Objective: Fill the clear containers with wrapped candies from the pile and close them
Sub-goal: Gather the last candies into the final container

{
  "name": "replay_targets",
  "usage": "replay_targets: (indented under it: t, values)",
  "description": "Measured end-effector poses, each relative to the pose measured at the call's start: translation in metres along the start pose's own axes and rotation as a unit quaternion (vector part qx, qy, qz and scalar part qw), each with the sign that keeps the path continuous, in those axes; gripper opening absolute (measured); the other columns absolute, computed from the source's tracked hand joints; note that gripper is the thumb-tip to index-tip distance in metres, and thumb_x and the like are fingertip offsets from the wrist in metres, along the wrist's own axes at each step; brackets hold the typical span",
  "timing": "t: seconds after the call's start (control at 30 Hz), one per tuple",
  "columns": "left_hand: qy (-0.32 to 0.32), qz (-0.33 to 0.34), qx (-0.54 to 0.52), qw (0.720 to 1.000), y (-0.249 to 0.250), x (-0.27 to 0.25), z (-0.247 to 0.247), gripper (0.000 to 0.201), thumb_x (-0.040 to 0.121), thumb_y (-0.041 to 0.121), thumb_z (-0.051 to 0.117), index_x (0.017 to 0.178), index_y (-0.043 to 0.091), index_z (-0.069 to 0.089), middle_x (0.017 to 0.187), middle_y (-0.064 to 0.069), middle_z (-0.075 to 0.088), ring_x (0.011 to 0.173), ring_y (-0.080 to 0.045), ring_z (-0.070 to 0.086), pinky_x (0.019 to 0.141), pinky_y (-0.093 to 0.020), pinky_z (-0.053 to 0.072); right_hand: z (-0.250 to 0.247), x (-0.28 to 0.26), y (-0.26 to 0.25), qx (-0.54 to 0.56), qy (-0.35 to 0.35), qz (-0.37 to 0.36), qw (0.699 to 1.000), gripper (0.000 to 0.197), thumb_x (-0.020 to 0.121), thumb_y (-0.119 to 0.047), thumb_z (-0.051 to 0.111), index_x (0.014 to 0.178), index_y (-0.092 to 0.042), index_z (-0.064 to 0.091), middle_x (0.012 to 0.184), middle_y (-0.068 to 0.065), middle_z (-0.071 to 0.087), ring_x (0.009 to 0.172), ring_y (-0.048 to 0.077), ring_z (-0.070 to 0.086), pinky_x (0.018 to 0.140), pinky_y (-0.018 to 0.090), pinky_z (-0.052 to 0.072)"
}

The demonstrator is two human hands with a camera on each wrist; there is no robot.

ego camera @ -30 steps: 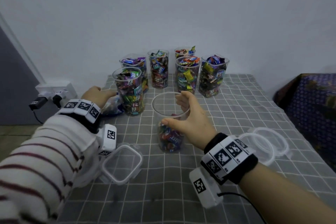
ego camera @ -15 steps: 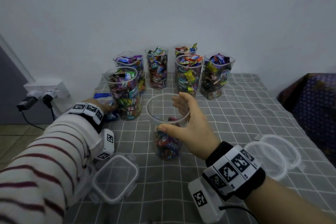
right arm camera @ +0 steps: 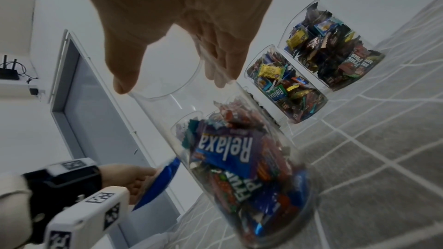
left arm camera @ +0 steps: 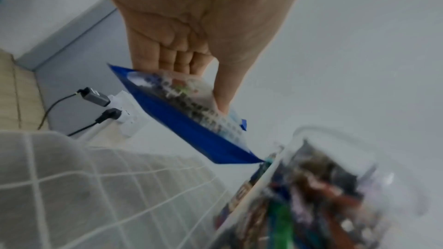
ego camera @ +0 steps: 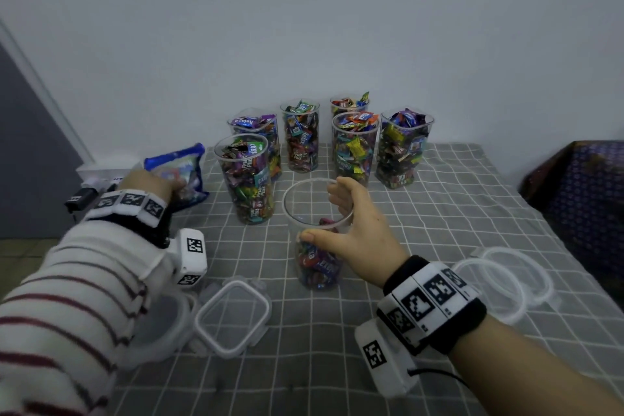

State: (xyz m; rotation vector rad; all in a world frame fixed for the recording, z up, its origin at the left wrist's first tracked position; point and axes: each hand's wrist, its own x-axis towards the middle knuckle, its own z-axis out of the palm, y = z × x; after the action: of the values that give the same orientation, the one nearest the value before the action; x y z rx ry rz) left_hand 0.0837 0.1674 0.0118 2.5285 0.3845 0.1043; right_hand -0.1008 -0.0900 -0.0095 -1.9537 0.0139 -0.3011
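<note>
While your right hand (ego camera: pixel 354 233) steadies it, the tall clear plastic container (ego camera: pixel 315 236) stands upright near the middle of the grey grid-patterned tablecloth (ego camera: pixel 439 213), wrapped candies (right arm camera: pixel 239 168) filling only its lower part. Open cloth lies in front of it and to its right; the nearest filled container stands just beside it at rear left.

Your right thumb (ego camera: pixel 312 236) presses the near wall below the rim, and the fingers (right arm camera: pixel 223 67) curl round the far side, so the hand grips the container loosely.

Your left hand (left arm camera: pixel 191 31) is at the table's left edge, thumb and curled fingers pinching a blue plastic candy bag (left arm camera: pixel 191 118) that is lifted off the cloth and tilted.

Six filled clear containers (ego camera: pixel 248 179) stand lidless in a cluster by the white wall (ego camera: pixel 304 27).

Clear lids: one square with clip flaps (ego camera: pixel 233 317) at front left, partly overlapping a round one (ego camera: pixel 175 324) under your striped sleeve (ego camera: pixel 57 324); two round ones (ego camera: pixel 499 284) overlap at right, near the table's right edge.

A white power strip (left arm camera: pixel 127 120) with two dark plugs sits beyond the left edge.
</note>
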Motion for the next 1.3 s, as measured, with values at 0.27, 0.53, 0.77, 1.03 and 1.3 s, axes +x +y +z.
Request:
replay_targets:
  t: [0.27, 0.53, 0.77, 1.03, 1.3]
  values:
    - [0.069, 0.1, -0.21, 0.97, 0.001, -0.05, -0.037, 0.048, 0.085, 0.031, 0.068, 0.12, -0.001, 0.06, 0.114, -0.019, 0.064, 0.102, -0.031, 0.06, 0.079, -0.034, 0.044, -0.002, -0.007, -0.011, -0.045, 0.005, 0.012, 0.999, 0.096, 0.07, -0.036, 0.08, 0.144, -0.014, 0.024, 0.145, 0.002, 0.04, 0.132, 0.015, 0.039, 0.11, 0.038, 0.034]
    - [-0.097, 0.214, -0.433, 0.87, 0.031, -0.144, -0.033, 0.016, 0.081, 0.016, 0.07, 0.095, 0.017, 0.063, 0.091, -0.005, 0.069, 0.076, -0.015, 0.068, 0.073, -0.03, 0.056, -0.015, -0.037, -0.018, -0.064, -0.017, 0.015, 0.998, 0.096, 0.067, -0.031, 0.082, 0.143, -0.013, 0.028, 0.143, 0.003, 0.042, 0.128, 0.014, 0.043, 0.108, 0.031, 0.036]
    - [-0.195, 0.301, -0.418, 0.834, 0.02, -0.224, -0.025, 0.03, 0.075, 0.007, 0.07, 0.101, 0.016, 0.06, 0.087, 0.01, 0.072, 0.077, 0.005, 0.065, 0.063, -0.008, 0.048, -0.044, -0.07, -0.015, -0.056, 0.0, 0.026, 0.998, 0.096, 0.061, -0.035, 0.083, 0.14, -0.018, 0.031, 0.132, -0.003, 0.047, 0.119, 0.01, 0.047, 0.105, 0.031, 0.039]
    - [-0.272, 0.295, -0.406, 0.821, -0.004, -0.25, -0.004, 0.037, 0.074, -0.005, 0.071, 0.103, 0.016, 0.06, 0.095, 0.012, 0.072, 0.087, -0.004, 0.068, 0.069, -0.013, 0.05, -0.067, -0.088, -0.014, -0.167, -0.07, 0.012, 0.983, 0.117, 0.048, -0.071, 0.064, 0.148, -0.027, 0.02, 0.151, -0.011, 0.027, 0.137, 0.007, 0.028, 0.113, 0.039, 0.029]
    - [-0.295, 0.292, -0.412, 0.811, -0.012, -0.239, 0.006, 0.042, 0.07, 0.002, 0.074, 0.106, 0.016, 0.058, 0.099, 0.011, 0.071, 0.094, -0.005, 0.067, 0.074, -0.016, 0.051, -0.058, -0.095, -0.055, -0.018, 0.101, -0.081, 0.991, 0.022, 0.079, -0.035, 0.047, 0.073, -0.017, 0.059, 0.069, 0.0, 0.058, 0.063, 0.011, 0.054, 0.059, 0.033, 0.045]
